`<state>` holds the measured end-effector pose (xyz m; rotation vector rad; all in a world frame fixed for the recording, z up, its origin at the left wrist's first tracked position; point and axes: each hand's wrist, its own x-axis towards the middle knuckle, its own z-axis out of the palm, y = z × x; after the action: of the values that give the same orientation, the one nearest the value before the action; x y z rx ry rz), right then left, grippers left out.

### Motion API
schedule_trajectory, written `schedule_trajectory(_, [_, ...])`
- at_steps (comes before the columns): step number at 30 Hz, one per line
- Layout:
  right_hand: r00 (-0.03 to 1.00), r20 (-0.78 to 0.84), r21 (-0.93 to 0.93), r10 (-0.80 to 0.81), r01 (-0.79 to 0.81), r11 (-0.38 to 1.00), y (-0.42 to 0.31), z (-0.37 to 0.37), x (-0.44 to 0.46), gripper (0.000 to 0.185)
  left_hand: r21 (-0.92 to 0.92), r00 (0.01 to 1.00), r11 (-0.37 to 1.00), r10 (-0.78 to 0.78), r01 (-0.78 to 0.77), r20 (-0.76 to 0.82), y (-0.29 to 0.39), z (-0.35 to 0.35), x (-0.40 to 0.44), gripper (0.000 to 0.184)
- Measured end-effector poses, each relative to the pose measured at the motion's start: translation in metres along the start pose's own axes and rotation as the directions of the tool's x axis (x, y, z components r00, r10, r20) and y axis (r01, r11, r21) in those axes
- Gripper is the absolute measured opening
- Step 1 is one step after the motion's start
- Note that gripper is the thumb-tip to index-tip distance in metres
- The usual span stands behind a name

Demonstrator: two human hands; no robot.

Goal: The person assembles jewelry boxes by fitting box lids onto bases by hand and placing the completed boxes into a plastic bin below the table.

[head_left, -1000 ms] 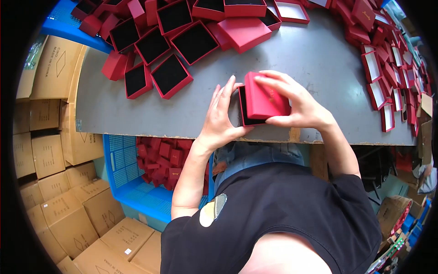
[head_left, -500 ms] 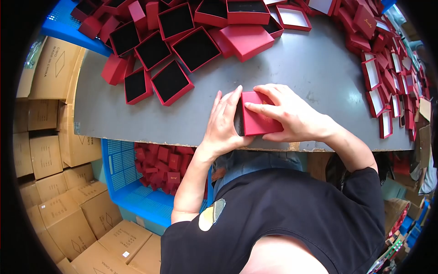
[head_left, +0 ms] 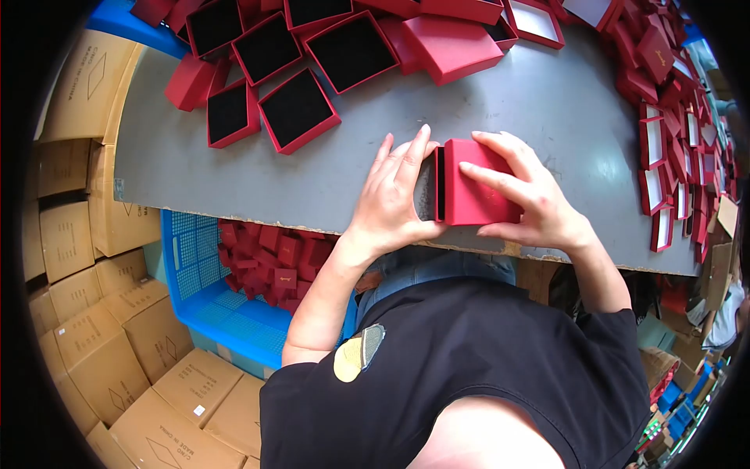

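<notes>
While my left grip stands spread, my right grip pinches the lid

As the lid and its base are at the desk's near edge, I clasp the lid by its sides, thumb on the side facing that edge, one finger across the top, likely to keep it from tipping. My left probably serves as a stop for the base; how firmly it touches, I cannot tell. The lid is red and boxy, set off toward the desk's right end, so a dark strip of the base shows.
</notes>
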<state>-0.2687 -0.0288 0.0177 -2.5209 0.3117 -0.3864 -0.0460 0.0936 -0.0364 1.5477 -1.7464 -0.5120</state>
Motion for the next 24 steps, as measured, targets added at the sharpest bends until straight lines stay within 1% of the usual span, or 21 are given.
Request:
schedule_trajectory(4, [0.999,0.021,-0.087,-0.028,0.03,0.996,-0.007,0.01,0.009,0.083,-0.019,1.0,1.0,-0.019,0.019,0.015,-0.001,0.001,-0.002,0.12])
schedule_trajectory(7, [0.999,0.053,-0.114,-0.014,0.02,0.993,-0.005,0.012,0.011,0.083,0.039,0.999,0.998,0.043,-0.042,-0.025,-0.004,0.002,-0.001,0.119])
schedule_trajectory(8, [0.998,0.069,-0.118,0.001,0.007,0.993,-0.005,0.014,0.012,0.086,0.034,0.999,0.999,0.04,-0.04,-0.003,-0.006,0.002,-0.001,0.119])
schedule_trajectory(10, [0.996,0.086,-0.14,0.03,-0.018,0.99,-0.005,0.019,0.011,0.087,0.02,0.999,0.999,0.032,-0.033,0.04,-0.007,0.003,-0.003,0.118])
schedule_trajectory(12, [0.995,0.083,-0.18,0.056,-0.04,0.983,-0.008,0.022,0.009,0.086,-0.032,0.996,0.997,0.07,-0.068,0.061,0.0,-0.006,-0.003,0.118])
schedule_trajectory(13, [0.993,0.105,-0.213,0.049,-0.026,0.977,-0.008,0.021,0.01,0.077,-0.052,0.993,0.994,0.1,-0.097,0.064,0.002,-0.01,0.002,0.117])
schedule_trajectory(14, [0.994,0.103,-0.226,0.038,-0.013,0.974,-0.007,0.022,0.009,0.077,-0.037,0.99,0.992,0.127,-0.124,0.063,0.003,-0.01,0.004,0.116])
schedule_trajectory(15, [0.995,0.1,-0.242,0.025,0.0,0.97,-0.006,0.022,0.008,0.076,-0.08,0.989,0.988,0.137,-0.132,0.058,0.002,-0.006,0.006,0.115])
schedule_trajectory(17, [0.998,0.068,-0.171,0.012,0.0,0.985,-0.005,0.02,0.006,0.073,-0.161,0.987,0.976,0.155,-0.147,0.041,0.0,0.005,0.01,0.113])
schedule_trajectory(18, [0.999,0.054,-0.133,0.002,0.006,0.991,-0.004,0.018,0.006,0.072,-0.165,0.989,0.977,0.142,-0.134,0.038,0.005,-0.001,0.011,0.109])
schedule_trajectory(21, [0.98,-0.191,-0.063,-0.05,0.038,0.997,0.02,-0.009,0.013,0.06,-0.021,0.996,1.0,-0.008,0.01,0.091,0.017,-0.035,-0.016,0.107])
schedule_trajectory(22, [0.942,-0.319,-0.152,-0.108,0.062,0.986,0.043,-0.02,0.018,0.045,0.038,0.983,0.992,-0.122,0.117,0.138,0.024,-0.055,-0.031,0.107])
schedule_trajectory(23, [0.895,-0.441,-0.192,-0.068,-0.02,0.981,0.065,-0.029,0.022,0.042,0.105,0.956,0.97,-0.234,0.218,0.179,0.029,-0.077,-0.048,0.106])
schedule_trajectory(24, [0.869,-0.494,-0.263,-0.023,-0.124,0.957,0.09,-0.041,0.025,0.043,0.216,0.925,0.938,-0.316,0.272,0.211,0.029,-0.098,-0.068,0.109])
